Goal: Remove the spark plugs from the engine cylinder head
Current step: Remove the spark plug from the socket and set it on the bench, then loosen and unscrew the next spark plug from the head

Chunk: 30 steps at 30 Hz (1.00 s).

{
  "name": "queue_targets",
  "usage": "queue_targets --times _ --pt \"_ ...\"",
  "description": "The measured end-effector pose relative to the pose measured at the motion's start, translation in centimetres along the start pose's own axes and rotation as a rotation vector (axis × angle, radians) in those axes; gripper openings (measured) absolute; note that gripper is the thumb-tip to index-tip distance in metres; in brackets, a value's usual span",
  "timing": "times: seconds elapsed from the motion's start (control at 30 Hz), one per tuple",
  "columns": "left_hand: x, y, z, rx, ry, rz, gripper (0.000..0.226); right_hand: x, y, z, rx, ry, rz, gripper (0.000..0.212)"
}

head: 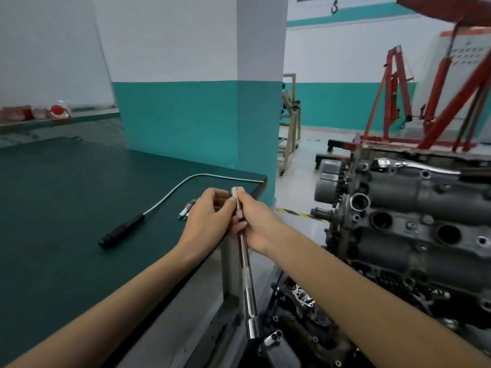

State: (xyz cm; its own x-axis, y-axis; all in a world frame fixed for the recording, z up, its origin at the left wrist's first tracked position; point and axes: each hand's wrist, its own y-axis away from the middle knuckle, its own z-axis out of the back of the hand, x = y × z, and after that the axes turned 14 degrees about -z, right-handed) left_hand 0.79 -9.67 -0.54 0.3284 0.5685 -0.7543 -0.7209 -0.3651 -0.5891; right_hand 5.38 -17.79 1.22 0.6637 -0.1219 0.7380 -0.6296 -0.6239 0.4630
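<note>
auto workshop | red engine hoist (398, 96) | engine block (414, 216) | workbench (66, 195)

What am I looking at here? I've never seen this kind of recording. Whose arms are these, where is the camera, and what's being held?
There is no machine: the one picture comes from a camera on a person's head, looking forward and down at their bare arms. Both hands, left and right, hold the top of a long metal socket tool that hangs down between a green bench and an engine on the right. The fingers pinch a small piece at its top end; what it is cannot be told. On the bench lie a flexible tool with a black grip and what look like spark plugs. Red hoists stand behind.
</note>
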Motion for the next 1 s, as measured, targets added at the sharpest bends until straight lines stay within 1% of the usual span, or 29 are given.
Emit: queue_targets --times 0.1,0.2,0.27,0.33,0.4,0.47,0.57,0.6,0.67,0.7,0.73,0.87,0.93,1.0 --pt "-4.4 2.8 -3.2 0.054 0.163 -0.011 0.005 0.0 5.1 3.3 -0.014 0.018 0.082 0.027" --pt "-8.6 5.4 -7.4 0.144 0.221 -0.065 0.009 0.1 10.2 7.8 -0.055 -0.052 0.122 0.031" --pt "-11.1 6.7 -10.5 0.221 0.210 -0.124 0.010 0.4 13.7 10.9 -0.096 -0.116 0.171 0.037" --pt "-13.5 7.4 -13.7 0.354 0.160 -0.146 0.012 0.8 16.6 13.9 -0.158 -0.153 0.205 0.041" --pt "-15.6 7.7 -16.7 0.483 0.132 -0.155 0.017 1.4 19.1 16.5 -0.224 -0.169 0.202 0.042" --pt "-17.3 7.8 -19.3 0.549 0.116 -0.160 0.016 2.3 20.8 18.8 -0.291 -0.220 0.214 0.042" --pt "-18.9 7.5 -22.1 0.638 0.052 -0.189 0.024 3.7 22.0 21.2 -0.336 -0.318 0.247 0.036" --pt "-19.3 7.4 -22.8 0.665 0.081 -0.158 0.026 4.0 22.1 22.0 -0.322 -0.356 0.250 0.034" --pt "-19.7 7.4 -24.0 0.721 0.229 -0.020 0.030 4.4 22.3 23.5 -0.304 -0.451 0.249 0.033" --pt "-19.9 7.5 -24.6 0.744 0.297 0.038 0.029 4.6 22.4 24.3 -0.285 -0.493 0.237 0.033" --pt "-20.0 7.6 -25.0 0.767 0.323 0.059 0.027 4.6 22.5 24.9 -0.271 -0.513 0.227 0.033" --pt "-20.5 8.1 -26.0 0.797 0.288 0.016 0.020 5.3 22.5 26.3 -0.330 -0.578 0.220 0.031" --pt "-20.8 8.1 -26.1 0.800 0.246 -0.025 0.021 5.8 22.7 26.4 -0.332 -0.632 0.211 0.025" --pt "-21.3 7.9 -25.7 0.828 0.222 -0.035 0.021 6.8 22.9 26.6 -0.345 -0.680 0.188 0.031"
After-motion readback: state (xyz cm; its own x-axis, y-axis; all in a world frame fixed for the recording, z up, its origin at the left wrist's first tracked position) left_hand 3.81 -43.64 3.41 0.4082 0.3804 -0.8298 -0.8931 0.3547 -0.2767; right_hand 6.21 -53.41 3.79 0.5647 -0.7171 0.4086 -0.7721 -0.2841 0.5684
